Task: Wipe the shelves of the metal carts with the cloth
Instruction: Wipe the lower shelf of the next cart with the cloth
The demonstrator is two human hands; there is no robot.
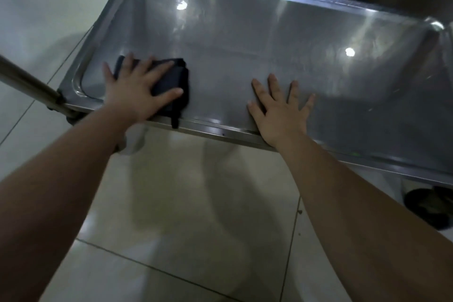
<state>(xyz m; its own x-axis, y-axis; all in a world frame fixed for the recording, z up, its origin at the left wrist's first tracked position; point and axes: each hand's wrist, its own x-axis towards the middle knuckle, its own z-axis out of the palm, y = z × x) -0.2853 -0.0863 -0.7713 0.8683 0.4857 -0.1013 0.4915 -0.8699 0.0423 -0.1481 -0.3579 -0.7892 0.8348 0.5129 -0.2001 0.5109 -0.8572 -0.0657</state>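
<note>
My left hand (137, 86) lies flat on the dark cloth (171, 83), fingers spread and straight, so I press it down with the whole palm instead of gripping it. That way the folded pad stays wide against the metal. The cloth sits in the near left corner of the cart's top shelf (269, 39), just beside the raised rim, with one loose tail hanging over the near edge.

My right hand (279, 110) is also open, palm down on the bare shelf near the middle of the near edge and well apart from the cloth. I judge it is there to steady the cart, which stands on wheels (431, 206) on a smooth tiled floor (196, 203) and could roll under a push.

The cart's handle (27, 81) sticks out to the left. From this corner, most of the shelf lies to the right and far side, so I judge much of the wiping may remain.
</note>
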